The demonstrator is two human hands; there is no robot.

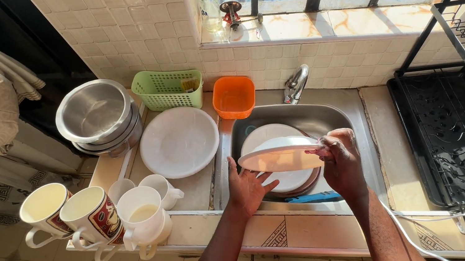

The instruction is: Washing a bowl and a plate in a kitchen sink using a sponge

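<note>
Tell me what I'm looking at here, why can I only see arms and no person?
The camera sits on the person's head and looks down, so you see only their two arms and bare hands. They stand at a kitchen sink. The right hand and the left hand hold a white plate tilted over the sink, above more plates lying in it. On the counter to the left lie a big white plate, stacked metal bowls, several mugs, a green basket and an orange tub. A black dish rack stands to the right.
</note>
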